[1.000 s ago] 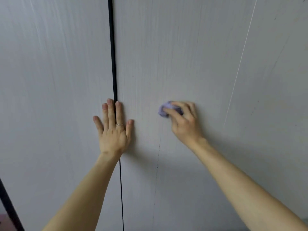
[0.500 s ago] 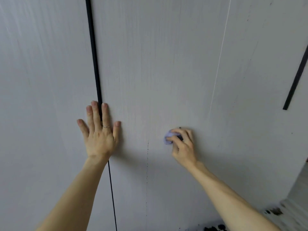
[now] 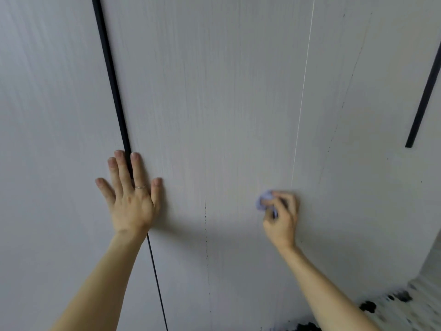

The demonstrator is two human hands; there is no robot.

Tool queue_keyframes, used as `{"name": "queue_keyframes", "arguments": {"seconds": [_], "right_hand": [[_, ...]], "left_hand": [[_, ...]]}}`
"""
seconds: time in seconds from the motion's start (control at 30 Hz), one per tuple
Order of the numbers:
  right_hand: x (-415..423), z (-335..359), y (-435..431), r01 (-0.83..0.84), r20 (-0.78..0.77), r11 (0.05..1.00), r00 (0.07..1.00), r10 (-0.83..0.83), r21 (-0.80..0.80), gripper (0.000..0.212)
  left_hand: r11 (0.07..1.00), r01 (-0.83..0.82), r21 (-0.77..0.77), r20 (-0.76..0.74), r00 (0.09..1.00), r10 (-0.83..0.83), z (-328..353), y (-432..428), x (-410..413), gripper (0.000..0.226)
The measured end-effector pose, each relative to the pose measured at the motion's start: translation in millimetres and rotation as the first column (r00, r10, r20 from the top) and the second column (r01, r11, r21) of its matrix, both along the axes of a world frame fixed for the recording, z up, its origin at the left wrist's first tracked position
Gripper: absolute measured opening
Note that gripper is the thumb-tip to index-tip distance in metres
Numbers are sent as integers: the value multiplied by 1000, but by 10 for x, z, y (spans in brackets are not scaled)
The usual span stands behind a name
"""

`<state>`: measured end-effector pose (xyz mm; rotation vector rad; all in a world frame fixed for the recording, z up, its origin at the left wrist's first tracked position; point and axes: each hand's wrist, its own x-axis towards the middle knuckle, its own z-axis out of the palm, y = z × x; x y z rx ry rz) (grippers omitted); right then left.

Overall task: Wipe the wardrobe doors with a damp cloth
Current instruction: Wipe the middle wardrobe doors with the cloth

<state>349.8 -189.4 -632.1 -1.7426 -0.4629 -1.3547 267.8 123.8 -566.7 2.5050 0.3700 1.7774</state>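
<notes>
Pale grey wardrobe doors (image 3: 214, 103) fill the view, split by a dark vertical gap (image 3: 112, 80). My left hand (image 3: 130, 194) lies flat with straight fingers across that gap, a ring on one finger. My right hand (image 3: 281, 216) grips a small bunched lilac cloth (image 3: 262, 201) and presses it against the right door, just below a thin pale vertical line (image 3: 301, 96). Most of the cloth is hidden inside the fingers.
A black bar handle (image 3: 424, 91) slants down the door at the far right. A faint dotted streak (image 3: 205, 223) runs down between my hands. A light floor with dark blotches (image 3: 391, 304) shows at the bottom right corner.
My right hand has slid the cloth down and to the right along the door. My left hand stays pressed on the gap. The view has shifted right and downward.
</notes>
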Motion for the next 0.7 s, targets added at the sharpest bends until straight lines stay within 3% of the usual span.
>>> {"name": "queue_keyframes", "arguments": {"seconds": [0.07,0.17,0.37,0.47,0.53,0.6,0.7], "right_hand": [[-105,-390,-63,-38,-139,999,990,36,-15,42],[-105,-300,-143,-81,-219,996,973,70,-41,46],[59,1017,-3,-145,-66,980,986,156,139,32],[-6,1107,327,-144,-4,964,989,148,223,34],[-114,731,601,-158,32,979,987,155,129,32],[-237,206,853,-205,89,972,972,215,-116,32],[-373,-445,1059,-289,78,848,931,358,-444,33]], "left_hand": [[1000,6,-21,-23,1000,-7,18,-15,-17,74],[999,11,-43,-63,998,-13,47,-47,-49,74],[998,3,-60,-82,997,-8,37,-89,-47,76],[998,-4,-63,-97,995,-2,36,-88,-50,75],[998,-20,-66,-103,995,13,33,-104,-46,74],[998,-22,-66,-101,995,15,34,-127,-58,72],[996,-17,-89,-115,993,7,-90,-179,-135,70]]}}
